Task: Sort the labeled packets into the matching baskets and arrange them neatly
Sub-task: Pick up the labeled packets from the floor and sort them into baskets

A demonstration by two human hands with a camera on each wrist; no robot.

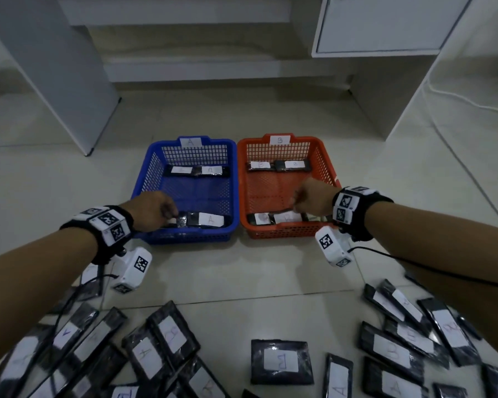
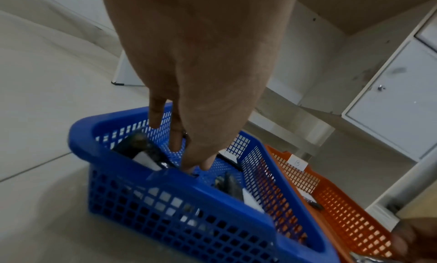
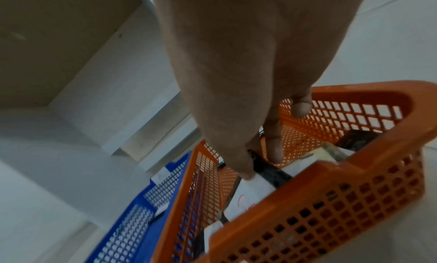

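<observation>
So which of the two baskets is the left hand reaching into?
The blue basket tagged A, which sits left of the orange basket tagged B; the left hand is over its near end.

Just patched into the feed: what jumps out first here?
Two baskets sit side by side on the floor, a blue basket tagged A and an orange basket tagged B. The left hand and right hand each reach into one. Labeled packets lie scattered nearest the camera.
</observation>
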